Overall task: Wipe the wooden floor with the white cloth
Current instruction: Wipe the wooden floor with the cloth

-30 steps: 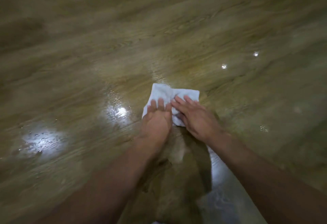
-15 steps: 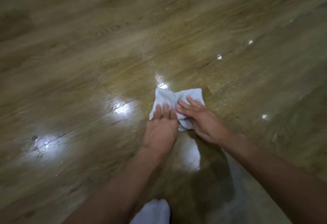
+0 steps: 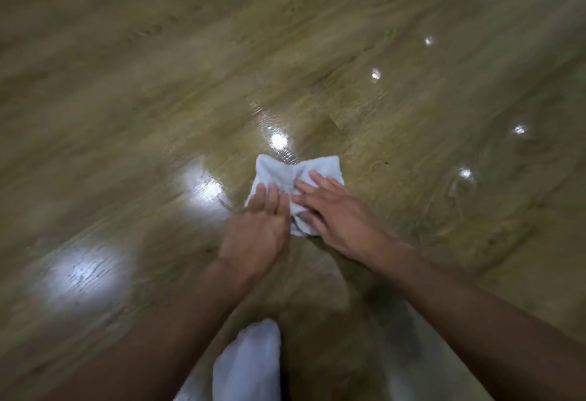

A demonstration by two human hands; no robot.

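- The white cloth (image 3: 287, 172) lies bunched on the wooden floor (image 3: 152, 83), near the middle of the view, just ahead of the person's forearms.
- The left hand (image 3: 257, 232) lies flat, fingers straight and together, their tips pressing the cloth's left part; it grips nothing.
- The right hand (image 3: 344, 220) is flat too, fingers spread across the cloth's right part and pressing down, with nothing pinched.
- The cloth looks soft, light and limp: it puckers between the two hands, so it will likely fold or ride up under a push rather than slide as one piece.
- The floor shines with glare spots (image 3: 279, 140) and looks wet, so the cloth may be damp and drag; that is a guess.
- Best hold, in my judgement: flat palms spread over the middle, weight bearing down, rather than a grip on a corner.
- The near part of the cloth is hidden under both hands, so its full outline is unclear.
- A white shape (image 3: 250, 365) at the bottom edge is cut off and blurred; I cannot tell what it is.
- Motion blur smears the far floor, so dirt or water there is hard to judge.
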